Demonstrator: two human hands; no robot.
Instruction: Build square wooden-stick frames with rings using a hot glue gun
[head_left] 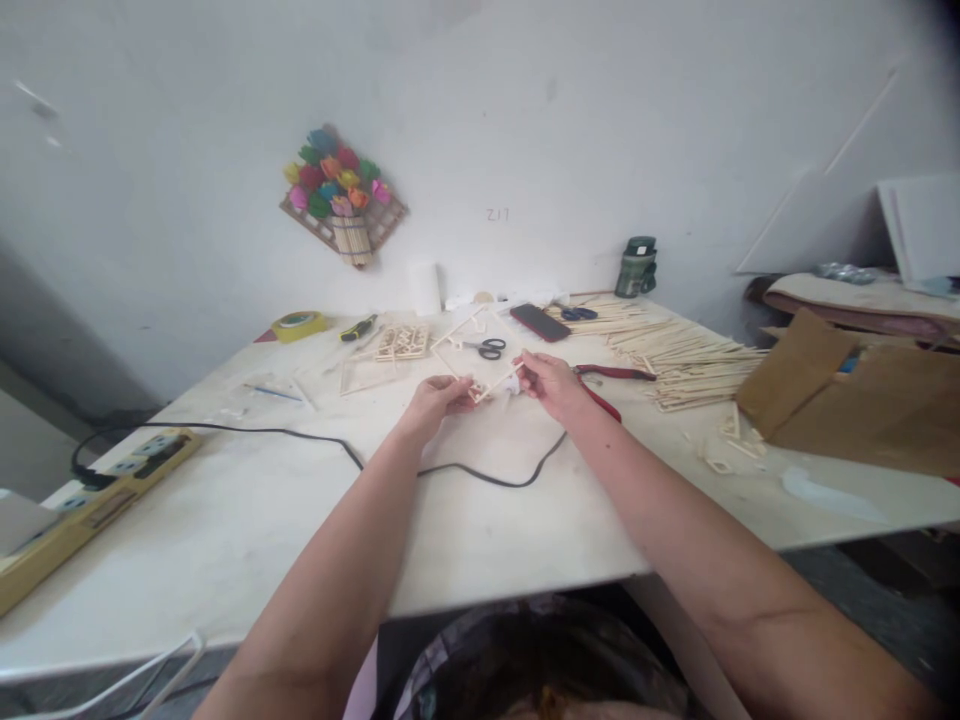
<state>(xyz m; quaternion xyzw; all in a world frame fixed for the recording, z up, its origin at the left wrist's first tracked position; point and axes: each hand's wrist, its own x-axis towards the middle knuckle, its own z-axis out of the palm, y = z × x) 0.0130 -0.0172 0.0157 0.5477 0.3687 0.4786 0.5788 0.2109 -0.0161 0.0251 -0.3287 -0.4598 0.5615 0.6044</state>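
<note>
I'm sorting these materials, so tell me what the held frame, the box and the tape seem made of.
Frame: probably bare wood or bamboo, matt; the sign is pale, thin, straight strips.
Box: likely cardboard, matt; it is plain brown with a folded flap.
Tape: perhaps plastic film, wound and yellow; its gloss is unclear.

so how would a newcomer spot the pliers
On the white table, find the right hand. Beside it, towards the pile of pale sticks, lie the pliers. Their red handles set them apart from the two dark-handled pairs of scissors.

A head-worn camera looks forward and down across the table (495,545).
</note>
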